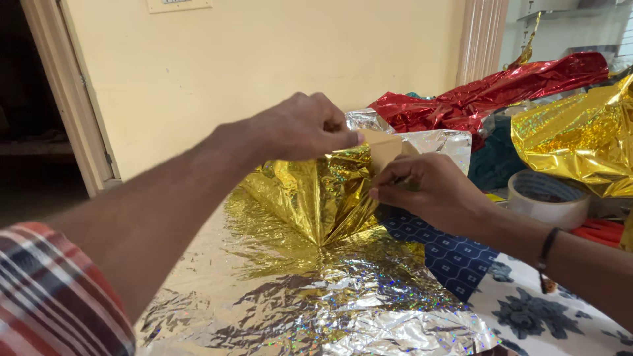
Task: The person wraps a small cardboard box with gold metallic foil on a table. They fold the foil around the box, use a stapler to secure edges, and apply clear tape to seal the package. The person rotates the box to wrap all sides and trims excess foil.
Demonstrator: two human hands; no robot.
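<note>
My left hand [303,128] is curled nearly closed, thumb and fingertips pinching the top edge of the gold foil [316,194] where it is gathered up over a box. My right hand [422,188] is also closed, its fingers pressing a strip of brown tape [382,150] against that same gathered edge, so both hands meet at the top of the wrapped box. A dark band [547,250] sits on my right wrist, and a plaid sleeve [53,296] covers my left upper arm.

The foil rises in a pleated fan to the pinch point, and below it the rest of the sheet spreads flat toward me, gold near the box and silvery, crinkled and glittering at the near edge. Just right of the foil lies a blue patterned cloth [455,257] over a white floral one [547,316]. Farther right of the foil stands a tape roll [547,198]. Behind it are crumpled red foil [501,89] and another gold sheet [580,135]. Behind the foil is a cream wall [264,59].
</note>
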